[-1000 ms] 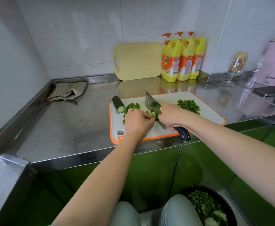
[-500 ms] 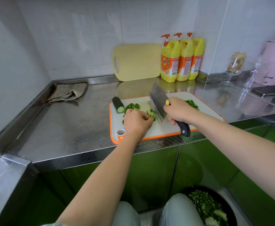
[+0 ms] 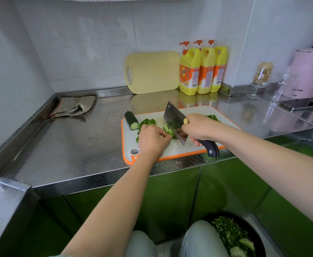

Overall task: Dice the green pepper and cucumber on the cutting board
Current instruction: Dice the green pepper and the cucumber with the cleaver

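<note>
The left hand [image 3: 152, 140] sits near the middle of the cutting board [image 3: 181, 150], fingers curled down onto a small bunch of green pepper strips [image 3: 168, 130] that pokes out just past its fingertips on the right. The right hand [image 3: 198, 128] is wrapped tight round the dark handle of the cleaver [image 3: 174, 123]. The blade is tilted, with its long axis running from the board's far edge toward the near edge and its cutting edge right beside the bunch. So the pepper lies between the two hands, touching the left and just left of the blade. Whether the edge already touches the strips I cannot tell. The next chop looks to depend on that narrow gap between the knuckles and the steel.

Counted: one cucumber piece [image 3: 131, 120], uncut, at the board's far left corner with its long axis pointing to the far edge — the left hand is nearer to it. One cluster of larger pepper pieces [image 3: 147, 122] lies just beyond the left hand, and one heap of diced pepper [image 3: 213, 117] is half hidden behind the right hand.

On the steel surface [image 3: 77, 145] there is one spare board [image 3: 152, 72] and three yellow bottles [image 3: 203, 71] at the back edge.
</note>
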